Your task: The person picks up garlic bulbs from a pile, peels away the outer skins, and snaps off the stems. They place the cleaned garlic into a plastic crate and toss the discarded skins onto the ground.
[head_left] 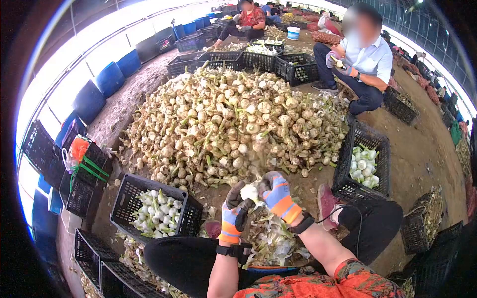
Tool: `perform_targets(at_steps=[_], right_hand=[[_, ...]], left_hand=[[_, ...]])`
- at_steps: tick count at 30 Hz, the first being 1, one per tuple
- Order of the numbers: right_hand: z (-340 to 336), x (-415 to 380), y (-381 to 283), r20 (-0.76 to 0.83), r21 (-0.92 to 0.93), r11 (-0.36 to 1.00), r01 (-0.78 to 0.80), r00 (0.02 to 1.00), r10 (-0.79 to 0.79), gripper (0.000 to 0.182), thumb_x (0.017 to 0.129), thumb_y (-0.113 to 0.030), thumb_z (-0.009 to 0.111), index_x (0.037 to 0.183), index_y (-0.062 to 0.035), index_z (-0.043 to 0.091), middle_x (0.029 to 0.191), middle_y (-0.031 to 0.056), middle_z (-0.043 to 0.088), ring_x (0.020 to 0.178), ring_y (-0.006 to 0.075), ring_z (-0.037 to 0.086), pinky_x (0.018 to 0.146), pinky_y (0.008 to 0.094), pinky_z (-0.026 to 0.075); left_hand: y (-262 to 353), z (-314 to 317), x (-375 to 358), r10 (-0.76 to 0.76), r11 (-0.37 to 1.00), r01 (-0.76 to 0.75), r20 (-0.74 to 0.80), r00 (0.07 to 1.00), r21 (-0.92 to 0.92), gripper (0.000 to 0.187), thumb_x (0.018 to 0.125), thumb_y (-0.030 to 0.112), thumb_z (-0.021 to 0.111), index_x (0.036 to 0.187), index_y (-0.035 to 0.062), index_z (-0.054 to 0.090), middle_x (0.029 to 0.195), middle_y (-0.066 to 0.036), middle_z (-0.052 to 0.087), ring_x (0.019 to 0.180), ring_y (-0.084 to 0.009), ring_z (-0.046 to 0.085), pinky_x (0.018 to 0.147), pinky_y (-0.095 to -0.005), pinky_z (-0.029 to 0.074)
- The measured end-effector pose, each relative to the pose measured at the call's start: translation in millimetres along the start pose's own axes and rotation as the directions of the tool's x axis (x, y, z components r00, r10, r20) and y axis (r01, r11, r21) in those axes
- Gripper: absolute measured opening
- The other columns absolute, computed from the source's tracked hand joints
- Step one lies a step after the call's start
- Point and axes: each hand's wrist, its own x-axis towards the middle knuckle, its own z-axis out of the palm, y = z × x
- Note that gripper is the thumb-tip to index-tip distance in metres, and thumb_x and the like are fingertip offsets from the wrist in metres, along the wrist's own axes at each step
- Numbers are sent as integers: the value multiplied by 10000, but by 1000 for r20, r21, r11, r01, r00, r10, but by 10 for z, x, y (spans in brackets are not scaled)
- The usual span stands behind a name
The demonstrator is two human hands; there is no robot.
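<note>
Between my two gloved hands is a white garlic bulb (250, 192), held over my lap. My left hand (234, 208), in a grey, orange and blue glove, grips it from the left, with the thumb at its lower side. From the other side, my right hand (279, 194) is closed with bent fingers against the bulb. Just beyond lies a big heap of soil-stained garlic (223, 119) with stems. Loose peeled skins (272, 238) lie on the ground between my legs.
A black crate (186, 213) with cleaned bulbs stands at left, another crate (343, 174) at right. More crates (223, 60) line the heap's far side. A co-worker (365, 64) in a light blue shirt squats at upper right, and another person (252, 19) sits farther back.
</note>
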Motion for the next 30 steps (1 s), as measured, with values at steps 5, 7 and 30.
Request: perform_targets(at_steps=[5,7,30], right_hand=[[-170,245,379,58,14,973,-231,971,230,270,685,-146,605,903,13,594,903,207,603,858,348,576,762,364,461],[-243,265,295,360,4,980,-198,915,183,318,692,-165,615,959,7,603,952,201,606,898,335,578,797,349,458],[542,211,1080,654,-474,880,-26,659,372,326,700,-149,559,998,-16,573,990,200,601,898,340,579,784,385,459]], left_hand=[[212,104,-58,-53,993,60,64,997,-98,547,776,1,616,1274,7,390,1166,-110,522,1022,-184,539,854,-295,458],[168,23,-16,-61,992,71,99,993,-102,569,769,12,630,1280,2,381,1179,-102,512,1026,-178,533,868,-286,445],[-19,-487,186,69,815,-242,-326,943,-527,369,886,203,480,1199,12,433,1186,-167,508,1115,-321,476,967,-499,376]])
